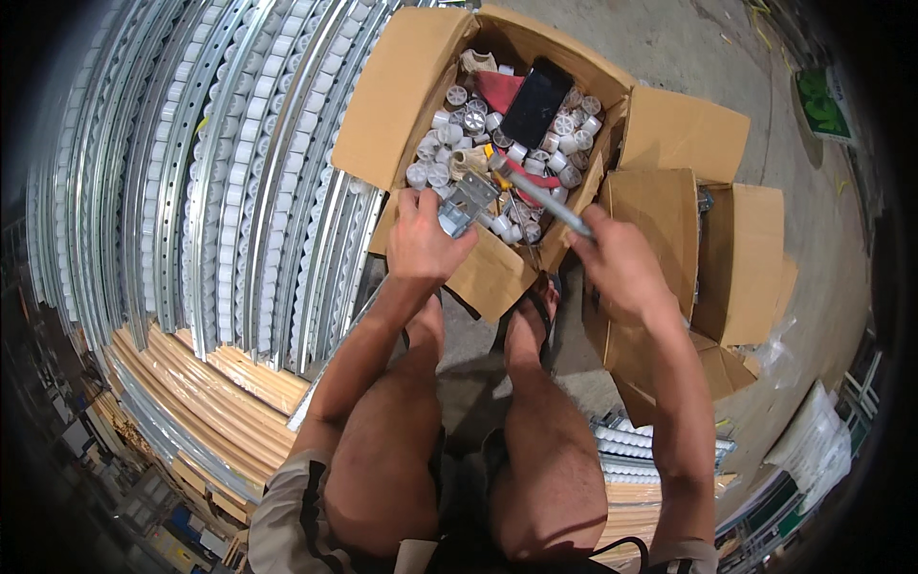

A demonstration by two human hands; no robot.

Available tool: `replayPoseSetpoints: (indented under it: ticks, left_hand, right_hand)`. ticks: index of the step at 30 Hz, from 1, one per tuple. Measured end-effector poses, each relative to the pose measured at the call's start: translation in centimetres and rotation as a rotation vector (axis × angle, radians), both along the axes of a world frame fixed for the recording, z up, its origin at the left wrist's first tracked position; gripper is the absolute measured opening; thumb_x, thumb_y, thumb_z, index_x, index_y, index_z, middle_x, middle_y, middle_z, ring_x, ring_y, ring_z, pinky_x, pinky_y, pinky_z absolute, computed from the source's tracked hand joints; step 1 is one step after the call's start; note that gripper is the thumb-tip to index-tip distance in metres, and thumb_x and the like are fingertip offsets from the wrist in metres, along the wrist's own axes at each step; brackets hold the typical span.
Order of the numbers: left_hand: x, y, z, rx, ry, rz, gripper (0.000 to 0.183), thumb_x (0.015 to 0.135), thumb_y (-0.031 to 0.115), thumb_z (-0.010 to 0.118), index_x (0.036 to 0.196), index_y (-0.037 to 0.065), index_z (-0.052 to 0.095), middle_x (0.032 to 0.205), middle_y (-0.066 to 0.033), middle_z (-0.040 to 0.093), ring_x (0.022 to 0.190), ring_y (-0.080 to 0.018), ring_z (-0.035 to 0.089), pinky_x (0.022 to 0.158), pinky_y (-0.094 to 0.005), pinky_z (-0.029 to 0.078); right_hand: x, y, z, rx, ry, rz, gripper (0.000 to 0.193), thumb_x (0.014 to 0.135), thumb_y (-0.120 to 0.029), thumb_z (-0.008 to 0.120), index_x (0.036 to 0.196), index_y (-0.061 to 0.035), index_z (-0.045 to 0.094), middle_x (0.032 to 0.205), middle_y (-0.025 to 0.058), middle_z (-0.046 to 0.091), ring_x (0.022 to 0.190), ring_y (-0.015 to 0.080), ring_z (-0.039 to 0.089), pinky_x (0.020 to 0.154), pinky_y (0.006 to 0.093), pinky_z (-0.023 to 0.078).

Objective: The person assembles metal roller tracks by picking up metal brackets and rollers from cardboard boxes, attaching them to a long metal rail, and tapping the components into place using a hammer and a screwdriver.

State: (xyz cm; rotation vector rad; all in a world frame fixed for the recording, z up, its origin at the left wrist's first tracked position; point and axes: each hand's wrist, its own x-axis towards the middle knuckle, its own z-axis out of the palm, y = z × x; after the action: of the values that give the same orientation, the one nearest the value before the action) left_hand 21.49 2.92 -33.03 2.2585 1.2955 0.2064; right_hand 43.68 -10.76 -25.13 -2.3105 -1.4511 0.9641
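My left hand (pixel 423 239) is closed around a shiny bent metal bracket (pixel 470 199), held over the near side of an open cardboard box (pixel 394 100). In my right hand (pixel 620 258) is a grey-handled hammer (pixel 547 198), gripped near its end. Its head points left and lies close to the bracket's upper right; whether they touch I cannot tell. White plastic roller wheels (pixel 435 175) fill the box below. On top of them lie a black phone (pixel 537 103), a red cloth (pixel 495 91) and a pale work glove (pixel 478 62).
Long metal roller tracks (pixel 215 153) with white wheels are stacked at the left. Tan tubes or rods (pixel 220 383) lie nearer me. More open cardboard boxes (pixel 652 220) stand at the right. My bare legs flank the space in front of the wheel box; clear plastic wrap (pixel 813 435) lies far right.
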Motion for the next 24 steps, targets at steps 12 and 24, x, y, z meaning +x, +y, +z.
replayPoseSetpoints:
  ticks: [12, 24]
  left_hand:
    - [0.4, 0.1, 0.7, -0.110, 0.072, 0.014, 0.065, 0.070, 0.035, 0.088, 0.112, 0.000, 0.053, 0.117, -0.0233, 0.051, 0.100, -0.0459, 0.063, 0.082, -0.0534, 0.055]
    - [0.4, 0.4, 1.2, -0.156, 0.090, 0.030, 0.075, 0.070, 0.038, 0.090, 0.120, -0.001, 0.050, 0.123, -0.0240, 0.049, 0.106, -0.0459, 0.061, 0.088, -0.0509, 0.053]
  right_hand:
    - [-1.7, 0.8, -1.5, -0.044, 0.117, -0.304, 0.027, 0.099, -0.024, 0.060, 0.109, -0.0008, 0.052, 0.086, 0.0306, 0.066, 0.087, 0.0507, 0.064, 0.072, 0.0581, 0.048]
    - [-2.3, 0.8, -1.9, -0.101, 0.033, -0.228, 0.023, 0.099, -0.021, 0.060, 0.105, -0.0012, 0.050, 0.080, 0.0302, 0.066, 0.083, 0.0491, 0.066, 0.073, 0.0598, 0.050]
